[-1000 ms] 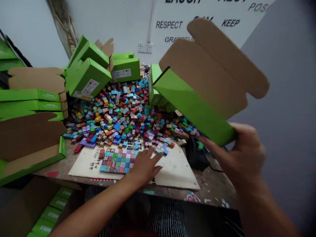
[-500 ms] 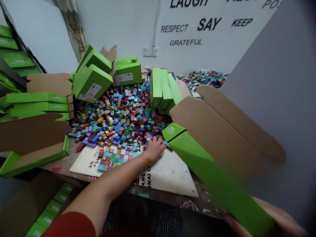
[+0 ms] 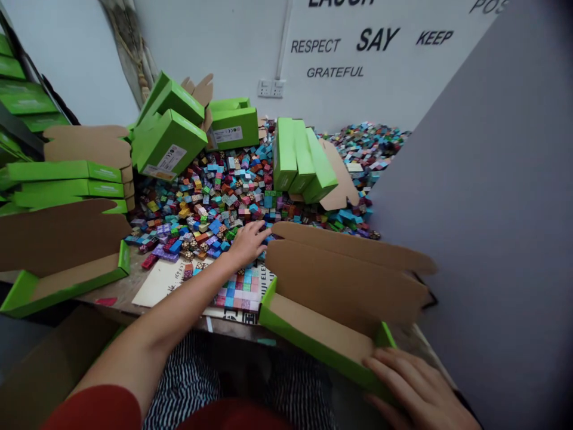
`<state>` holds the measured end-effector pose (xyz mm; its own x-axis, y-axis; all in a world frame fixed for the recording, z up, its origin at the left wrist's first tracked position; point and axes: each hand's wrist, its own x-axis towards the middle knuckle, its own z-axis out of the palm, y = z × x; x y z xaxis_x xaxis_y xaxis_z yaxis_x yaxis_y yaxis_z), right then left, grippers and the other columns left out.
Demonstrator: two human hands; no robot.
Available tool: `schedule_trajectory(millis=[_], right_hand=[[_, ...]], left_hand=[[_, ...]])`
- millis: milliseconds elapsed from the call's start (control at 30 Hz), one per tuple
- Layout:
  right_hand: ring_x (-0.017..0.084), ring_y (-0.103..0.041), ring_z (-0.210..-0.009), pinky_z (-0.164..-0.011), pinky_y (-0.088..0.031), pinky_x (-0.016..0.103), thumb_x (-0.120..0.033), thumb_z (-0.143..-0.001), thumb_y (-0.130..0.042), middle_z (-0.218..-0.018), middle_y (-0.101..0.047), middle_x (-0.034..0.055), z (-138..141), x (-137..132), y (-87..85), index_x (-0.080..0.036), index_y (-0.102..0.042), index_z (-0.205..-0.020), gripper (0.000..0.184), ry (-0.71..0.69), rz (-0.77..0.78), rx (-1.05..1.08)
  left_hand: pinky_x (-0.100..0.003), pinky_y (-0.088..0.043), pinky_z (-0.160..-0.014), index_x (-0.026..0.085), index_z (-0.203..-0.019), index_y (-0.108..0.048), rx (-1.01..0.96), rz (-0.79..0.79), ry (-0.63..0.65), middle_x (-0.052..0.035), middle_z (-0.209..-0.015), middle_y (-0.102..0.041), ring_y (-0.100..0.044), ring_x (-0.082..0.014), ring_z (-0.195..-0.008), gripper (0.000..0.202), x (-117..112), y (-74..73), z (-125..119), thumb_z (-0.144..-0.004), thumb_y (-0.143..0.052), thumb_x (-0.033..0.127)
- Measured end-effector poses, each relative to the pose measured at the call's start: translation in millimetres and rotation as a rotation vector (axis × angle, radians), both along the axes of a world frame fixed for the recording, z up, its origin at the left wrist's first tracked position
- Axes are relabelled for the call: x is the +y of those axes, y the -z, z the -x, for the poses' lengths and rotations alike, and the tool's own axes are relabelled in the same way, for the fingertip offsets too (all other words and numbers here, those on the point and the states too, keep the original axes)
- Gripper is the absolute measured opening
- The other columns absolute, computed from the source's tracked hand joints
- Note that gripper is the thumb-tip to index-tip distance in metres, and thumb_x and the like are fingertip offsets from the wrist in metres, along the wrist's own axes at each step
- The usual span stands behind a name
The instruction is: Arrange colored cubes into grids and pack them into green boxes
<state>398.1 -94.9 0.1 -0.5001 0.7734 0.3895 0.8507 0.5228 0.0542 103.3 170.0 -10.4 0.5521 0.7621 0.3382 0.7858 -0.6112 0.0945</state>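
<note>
Holds with the right grip (image 3: 414, 382) the near right end of an open green mailer box (image 3: 290, 334), fingers bent over the rim. Shows plain brown card inside, to the left of that grip, and a brown hinged lid raised along the far side. Cannot tell how much of the box rests on the worktop (image 3: 125, 291).

Has the left grip (image 3: 248, 243) palm down at the near edge of a pile of small patterned blocks (image 3: 242, 197), moderately wide, with fingers loosely stretched; cannot tell whether pinching any block. Keeps, just nearer than that grip and partly covered by the left forearm (image 3: 179, 310), a flat mosaic of blocks (image 3: 242, 295) in close rows, on a cream sheet (image 3: 154, 283) with black lettering.

Includes, beyond the left grip and to its right, three narrow green boxes (image 3: 286, 149) side by side among the blocks; beyond and to its left, labelled green boxes (image 3: 170, 146) leaning together. Adds, well left of the same grip, a second open box (image 3: 71, 294) and, behind it, a stack of green boxes (image 3: 102, 171).
</note>
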Motion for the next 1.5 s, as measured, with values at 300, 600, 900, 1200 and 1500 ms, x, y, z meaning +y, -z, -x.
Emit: schedule_trajectory(millis=[300, 600, 900, 1200, 1500], right_hand=[[0.019, -0.053, -0.076, -0.064, -0.034, 0.031, -0.036, -0.097, -0.033, -0.071, -0.062, 0.0031, 15, 52, 29.8, -0.025, -0.061, -0.080, 0.035, 0.084, 0.203, -0.006], [0.025, -0.060, -0.083, -0.067, -0.040, 0.036, -0.038, -0.090, -0.043, -0.084, -0.069, 0.0067, 20, 72, 20.8, -0.026, -0.063, -0.089, 0.023, 0.111, 0.229, 0.006], [0.029, -0.049, -0.116, -0.096, -0.041, 0.042, -0.042, -0.083, -0.060, -0.123, -0.059, 0.0111, 148, 144, -36.8, -0.022, -0.057, -0.123, 0.045, -0.197, 0.437, 0.064], [0.041, -0.048, -0.113, -0.104, -0.025, 0.058, -0.049, -0.054, -0.080, -0.122, -0.056, 0.0165, 190, 181, -4.0, -0.023, -0.048, -0.136, 0.092, -0.102, 0.573, -0.238], [0.045, -0.042, -0.120, -0.101, -0.011, 0.072, -0.045, -0.056, -0.079, -0.131, -0.048, 0.0194, 190, 183, -1.3, -0.026, -0.040, -0.142, 0.096, -0.104, 0.647, -0.200]], left_hand=[[-0.037, -0.049, -0.087, 0.020, -0.109, -0.063, -0.503, 0.165, 0.221, -0.0058, -0.105, -0.067, -0.060, -0.0198, -0.099, 0.023, -113, 3.1, 43, -0.092, -0.055, 0.033], [-0.041, -0.039, -0.105, 0.024, -0.121, -0.057, -0.214, 0.172, 0.157, -0.0064, -0.133, -0.054, -0.046, -0.0205, -0.125, 0.028, -141, 18.6, 39, -0.094, -0.049, 0.024], [-0.050, -0.029, -0.108, 0.022, -0.143, -0.030, 0.052, 0.446, -0.204, -0.0146, -0.150, -0.029, -0.029, -0.0341, -0.135, 0.094, -110, -14.9, 173, -0.067, -0.077, 0.052], [-0.053, -0.020, -0.111, 0.023, -0.144, -0.027, 0.211, 0.552, -0.094, -0.0136, -0.147, -0.037, -0.020, -0.0375, -0.139, 0.108, -85, -6.4, 179, -0.057, -0.082, 0.054], [-0.057, -0.019, -0.110, 0.024, -0.145, -0.022, 0.220, 0.595, -0.151, -0.0153, -0.149, -0.031, -0.025, -0.0373, -0.137, 0.105, -84, -8.5, 201, -0.062, -0.079, 0.055]])
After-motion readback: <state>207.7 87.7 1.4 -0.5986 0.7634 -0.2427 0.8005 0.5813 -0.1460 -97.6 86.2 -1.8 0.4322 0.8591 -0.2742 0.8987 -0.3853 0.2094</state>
